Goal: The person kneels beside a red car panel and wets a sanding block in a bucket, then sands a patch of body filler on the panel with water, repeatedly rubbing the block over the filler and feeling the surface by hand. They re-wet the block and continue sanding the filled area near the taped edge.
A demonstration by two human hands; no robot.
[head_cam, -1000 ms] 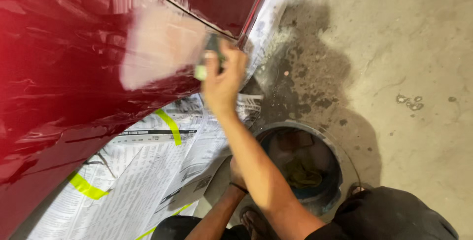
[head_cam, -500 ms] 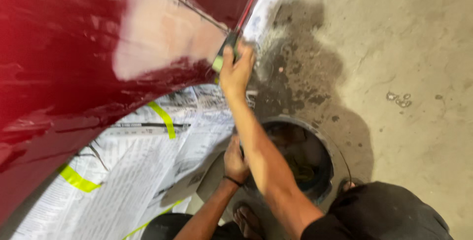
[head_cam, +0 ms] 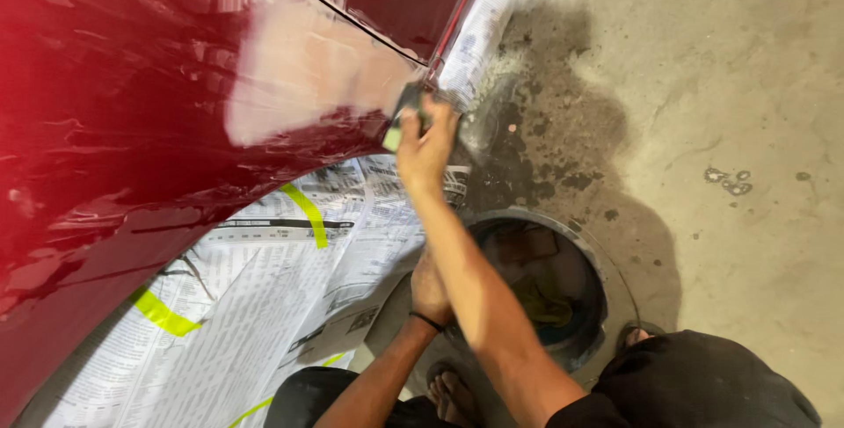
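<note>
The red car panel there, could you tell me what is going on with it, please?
A person crouches beside the red car panel. Their right hand presses a small sanding block against the edge of a dull, whitish sanded patch, near the panel seam. Their left hand rests on the rim of a dark bucket on the wet concrete floor. Newspaper held with yellow-green tape masks the wheel opening below.

No packages, labels, signs or screens show; the only printed matter is newspaper (head_cam: pixel 290 287) masking the wheel opening
</note>
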